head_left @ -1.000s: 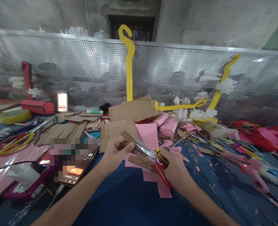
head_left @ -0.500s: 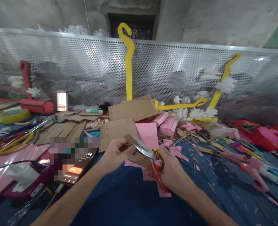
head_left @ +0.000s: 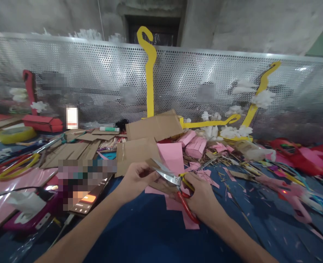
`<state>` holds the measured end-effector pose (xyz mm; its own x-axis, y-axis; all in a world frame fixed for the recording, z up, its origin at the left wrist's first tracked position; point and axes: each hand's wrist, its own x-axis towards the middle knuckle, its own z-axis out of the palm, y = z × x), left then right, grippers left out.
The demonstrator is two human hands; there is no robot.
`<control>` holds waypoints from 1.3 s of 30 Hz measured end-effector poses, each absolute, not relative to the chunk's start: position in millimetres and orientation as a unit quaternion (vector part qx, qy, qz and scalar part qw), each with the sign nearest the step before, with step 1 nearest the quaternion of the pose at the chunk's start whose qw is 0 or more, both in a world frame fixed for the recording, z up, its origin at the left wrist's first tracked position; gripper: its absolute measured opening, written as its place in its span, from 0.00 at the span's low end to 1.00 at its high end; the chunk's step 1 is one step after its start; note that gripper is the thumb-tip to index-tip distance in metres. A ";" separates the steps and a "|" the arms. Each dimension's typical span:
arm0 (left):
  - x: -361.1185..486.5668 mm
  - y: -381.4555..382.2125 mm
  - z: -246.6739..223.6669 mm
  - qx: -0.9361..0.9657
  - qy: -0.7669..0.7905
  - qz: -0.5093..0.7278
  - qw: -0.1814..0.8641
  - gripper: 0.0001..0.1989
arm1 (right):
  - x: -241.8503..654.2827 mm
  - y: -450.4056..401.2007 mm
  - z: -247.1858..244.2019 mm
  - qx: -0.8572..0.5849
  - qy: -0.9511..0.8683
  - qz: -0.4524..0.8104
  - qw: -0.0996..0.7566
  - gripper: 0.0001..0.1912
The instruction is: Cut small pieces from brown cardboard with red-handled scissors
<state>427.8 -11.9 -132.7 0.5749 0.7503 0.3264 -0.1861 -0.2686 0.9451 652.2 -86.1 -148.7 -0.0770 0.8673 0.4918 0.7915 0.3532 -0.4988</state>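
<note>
My right hand [head_left: 201,195] is wrapped round scissors [head_left: 175,179] with one yellow and one red handle. Their blades stand apart and point left, close to the fingers of my left hand [head_left: 135,182]. That hand pinches a small piece of brown cardboard [head_left: 165,187], partly hidden by the fingers and blades. Under the hands lie pink paper pieces [head_left: 191,219] on a blue surface. Just beyond are a pink sheet [head_left: 172,157] and a larger cardboard sheet [head_left: 135,155].
A pink glue gun [head_left: 294,197] lies to the right among scraps. On the left are a phone [head_left: 91,199], a purple power strip [head_left: 32,212] and a tape roll [head_left: 16,135]. Yellow hook-topped stands [head_left: 149,80] rise before a perforated metal panel [head_left: 109,73].
The scissors' blades have spread apart, and the red handle has swung slightly right. My left hand stays nearly in place with the cardboard.
</note>
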 end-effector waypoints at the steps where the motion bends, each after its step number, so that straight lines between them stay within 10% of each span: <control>1: 427.8 -12.2 -132.4 0.681 0.206 0.412 0.569 0.09 | 652.0 -86.3 -148.4 -0.568 -0.731 0.051 0.375 0.17; 39: 429.3 -13.5 -121.3 0.668 0.253 0.459 0.529 0.12 | 653.7 -84.9 -147.1 -0.581 -0.713 0.082 0.385 0.11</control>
<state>429.3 -13.5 -121.3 0.4501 0.8232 0.3460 -0.1482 -0.3132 0.9380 653.7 -84.9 -147.1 -0.0295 0.8905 0.4540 0.7646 0.3126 -0.5636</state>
